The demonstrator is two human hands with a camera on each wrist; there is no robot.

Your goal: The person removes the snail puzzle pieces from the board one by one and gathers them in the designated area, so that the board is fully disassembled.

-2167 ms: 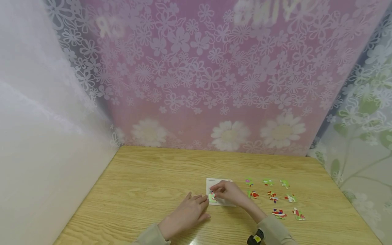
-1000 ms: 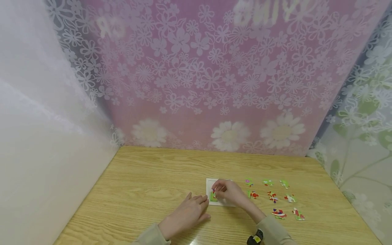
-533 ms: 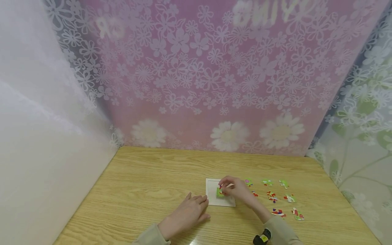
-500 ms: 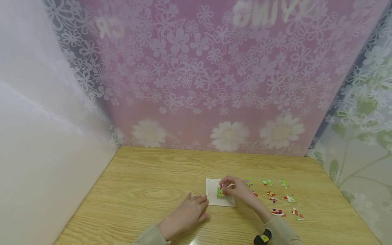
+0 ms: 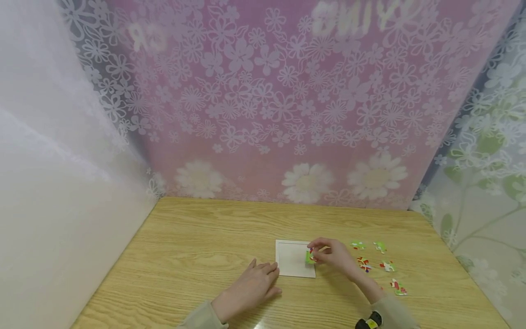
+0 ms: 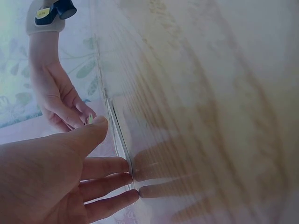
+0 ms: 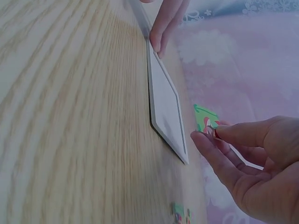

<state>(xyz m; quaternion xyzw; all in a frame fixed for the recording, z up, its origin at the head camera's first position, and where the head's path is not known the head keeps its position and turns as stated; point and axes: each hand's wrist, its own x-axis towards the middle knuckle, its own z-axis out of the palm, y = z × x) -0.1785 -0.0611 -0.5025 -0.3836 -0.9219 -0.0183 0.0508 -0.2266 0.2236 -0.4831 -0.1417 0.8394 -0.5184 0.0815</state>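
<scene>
A white puzzle frame [image 5: 292, 260] with a shallow raised border lies flat on the wooden table, its visible inside bare. My right hand [image 5: 336, 258] pinches a green, red and white jigsaw piece [image 7: 205, 117] between thumb and fingers, above the frame's right edge. In the right wrist view the piece is clear of the frame. My left hand [image 5: 251, 287] lies palm down with straight, spread fingers, their tips touching the frame's left edge. In the left wrist view, the left fingers [image 6: 110, 186] reach the frame's edge.
Several loose jigsaw pieces [image 5: 364, 264] lie on the table right of the frame, some hidden behind the right hand and forearm. A flowered pink backdrop [image 5: 263, 114] rises behind the table [image 5: 197, 237], with a pale wall [image 5: 61, 183] at the left.
My right hand has lifted the pinched jigsaw piece from the frame's lower left corner and carried it right, to the frame's right edge. My left hand has stayed put.
</scene>
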